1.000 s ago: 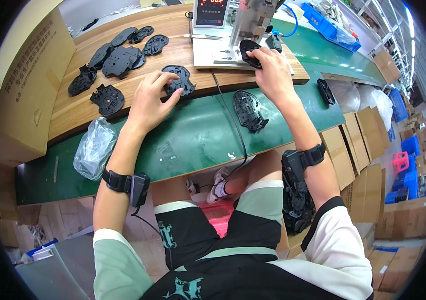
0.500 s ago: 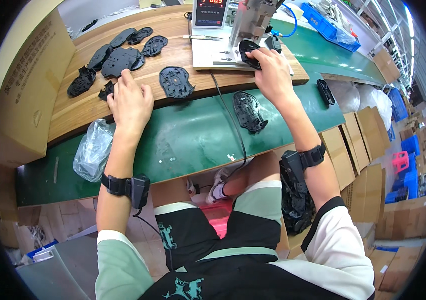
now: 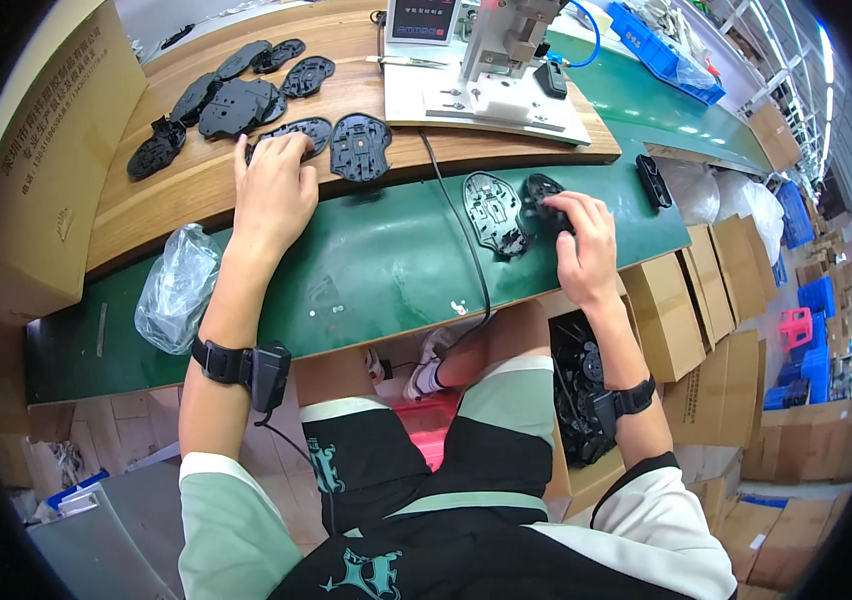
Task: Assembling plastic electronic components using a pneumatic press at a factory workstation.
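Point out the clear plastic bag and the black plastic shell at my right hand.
Clear plastic bag (image 3: 178,290), head view: its crumpled middle.
Black plastic shell (image 3: 540,186), head view: its exposed far end.

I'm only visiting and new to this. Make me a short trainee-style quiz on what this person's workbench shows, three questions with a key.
1. True or false: the right-hand grip is at a black, curved plastic part over the glossy green tabletop.
2. What surface bears the black, rounded plastic shell just right of the left-hand grip?
3. Where does the crumpled, clear plastic bag lie?
A) inside the tan cardboard box
B) on the green tabletop
C) under the rounded shell

Key: 1. True. 2. The brown wooden board. 3. B.
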Demonstrator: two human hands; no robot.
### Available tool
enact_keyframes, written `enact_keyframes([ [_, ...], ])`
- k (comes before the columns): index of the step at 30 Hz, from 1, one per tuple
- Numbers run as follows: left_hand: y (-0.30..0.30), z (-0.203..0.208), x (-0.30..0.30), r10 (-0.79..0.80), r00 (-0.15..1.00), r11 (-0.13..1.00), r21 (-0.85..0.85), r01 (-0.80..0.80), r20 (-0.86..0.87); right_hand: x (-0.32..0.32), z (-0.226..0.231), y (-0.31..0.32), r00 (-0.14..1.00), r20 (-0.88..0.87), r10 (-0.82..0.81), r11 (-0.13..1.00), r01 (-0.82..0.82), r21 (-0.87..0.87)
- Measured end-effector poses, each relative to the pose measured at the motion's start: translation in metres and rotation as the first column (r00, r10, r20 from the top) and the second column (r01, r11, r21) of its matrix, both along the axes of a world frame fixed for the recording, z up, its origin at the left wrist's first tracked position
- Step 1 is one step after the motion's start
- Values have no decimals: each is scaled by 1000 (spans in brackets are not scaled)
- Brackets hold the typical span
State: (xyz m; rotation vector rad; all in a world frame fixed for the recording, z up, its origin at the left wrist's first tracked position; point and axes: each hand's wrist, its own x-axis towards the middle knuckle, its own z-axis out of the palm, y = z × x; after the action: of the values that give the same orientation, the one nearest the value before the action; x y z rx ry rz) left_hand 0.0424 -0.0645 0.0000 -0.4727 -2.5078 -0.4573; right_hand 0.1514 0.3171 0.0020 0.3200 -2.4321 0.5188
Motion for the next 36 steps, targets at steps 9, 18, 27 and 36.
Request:
enact_keyframes([
  [9,-3,-3,-6,-53,998,999,-2,53,24,-59,44,-125,945,-2,327,938,-324,124],
  [18,-7,-5,-11,31,980,998,55,-20,-195,-85,1,-171,952,-106,287,945,-263,193],
  [27,-2,-5,-5,-91,995,994,51,93,-43,-90,57,-68,964,-248,94,993,-75,86],
  [36,-1,-9,-5,-83,997,996,43,83,-1,-122,45,-43,994,-90,67,990,-55,128],
])
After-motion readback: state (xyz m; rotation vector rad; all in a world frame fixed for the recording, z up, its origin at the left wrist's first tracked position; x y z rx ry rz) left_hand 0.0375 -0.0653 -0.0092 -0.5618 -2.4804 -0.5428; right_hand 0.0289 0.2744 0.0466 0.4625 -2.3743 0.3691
